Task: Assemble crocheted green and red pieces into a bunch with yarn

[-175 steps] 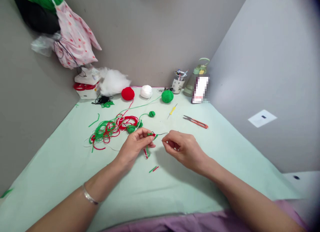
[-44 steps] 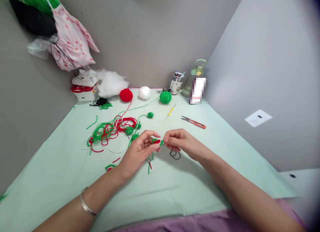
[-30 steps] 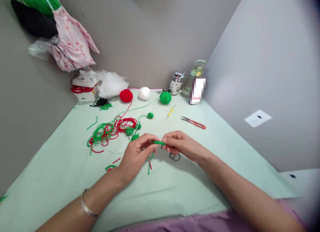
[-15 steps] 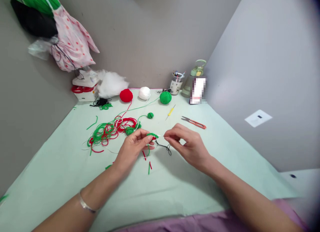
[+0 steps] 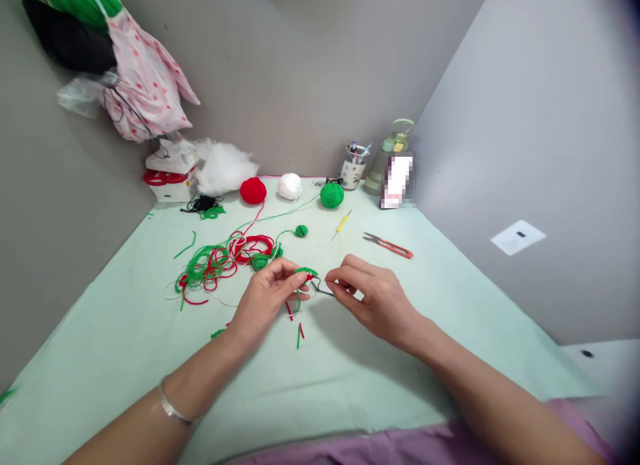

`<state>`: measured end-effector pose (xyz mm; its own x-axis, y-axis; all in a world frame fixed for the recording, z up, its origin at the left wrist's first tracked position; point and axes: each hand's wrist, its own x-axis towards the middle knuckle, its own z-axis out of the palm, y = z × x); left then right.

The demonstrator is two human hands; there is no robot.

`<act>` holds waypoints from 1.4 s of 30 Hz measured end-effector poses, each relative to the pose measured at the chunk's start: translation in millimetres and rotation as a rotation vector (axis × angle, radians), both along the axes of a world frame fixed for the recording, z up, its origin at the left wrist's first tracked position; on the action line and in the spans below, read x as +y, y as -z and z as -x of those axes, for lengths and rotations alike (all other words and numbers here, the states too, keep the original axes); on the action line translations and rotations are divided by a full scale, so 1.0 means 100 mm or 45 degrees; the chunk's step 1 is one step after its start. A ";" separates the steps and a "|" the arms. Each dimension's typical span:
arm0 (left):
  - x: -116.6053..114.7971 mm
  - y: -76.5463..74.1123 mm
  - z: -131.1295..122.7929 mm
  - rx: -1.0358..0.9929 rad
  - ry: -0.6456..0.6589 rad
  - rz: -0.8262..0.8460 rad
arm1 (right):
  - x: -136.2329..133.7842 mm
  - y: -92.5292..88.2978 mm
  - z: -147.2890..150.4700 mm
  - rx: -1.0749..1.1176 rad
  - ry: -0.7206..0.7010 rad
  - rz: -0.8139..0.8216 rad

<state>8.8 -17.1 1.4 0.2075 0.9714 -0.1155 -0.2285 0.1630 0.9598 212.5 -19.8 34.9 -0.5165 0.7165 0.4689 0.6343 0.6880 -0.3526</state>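
Observation:
My left hand (image 5: 273, 288) is closed, pinching a small crocheted piece (image 5: 309, 274) with a green edge and red below between thumb and fingers. A short green yarn tail hangs from it. Close by on the right, my right hand (image 5: 367, 285) has thumb and forefinger pinched together on a thin needle, mostly hidden by the fingers. Black thread (image 5: 320, 289) loops from the piece over to my right fingertips. Below the hands, short red and green yarn scraps (image 5: 301, 333) lie on the table.
Tangled red and green yarn (image 5: 215, 265) and small green crocheted balls (image 5: 259, 261) lie left. Behind stand red (image 5: 253, 191), white (image 5: 289, 186) and green yarn balls (image 5: 332, 195). A yellow-handled hook (image 5: 343, 224) and orange thread snips (image 5: 389, 245) lie right, near a bottle (image 5: 380, 168).
The thin pale needle that spanned the gap between my hands barely shows now. The black thread's hanging loop has drawn up toward my right fingers, which shifted slightly.

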 end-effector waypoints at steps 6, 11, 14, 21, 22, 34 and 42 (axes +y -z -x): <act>-0.01 -0.05 -0.01 -0.032 0.063 0.023 | 0.03 0.03 -0.01 0.103 -0.007 0.154; -0.01 -0.07 -0.01 -0.084 0.120 0.069 | 0.07 0.00 -0.03 0.255 0.050 0.342; 0.00 -0.08 0.00 -0.098 0.128 0.091 | 0.11 -0.01 -0.03 0.346 0.105 0.460; 0.00 -0.10 -0.02 -0.135 0.190 0.105 | 0.11 -0.04 0.01 0.442 0.046 0.633; -0.01 -0.11 -0.02 -0.140 0.196 0.113 | 0.11 -0.04 0.01 0.449 0.039 0.647; -0.01 -0.08 -0.02 -0.181 0.134 0.082 | 0.13 0.09 0.04 0.449 0.117 0.536; -0.02 -0.01 -0.05 -0.010 0.092 -0.039 | -0.05 0.12 0.14 0.107 -0.005 0.110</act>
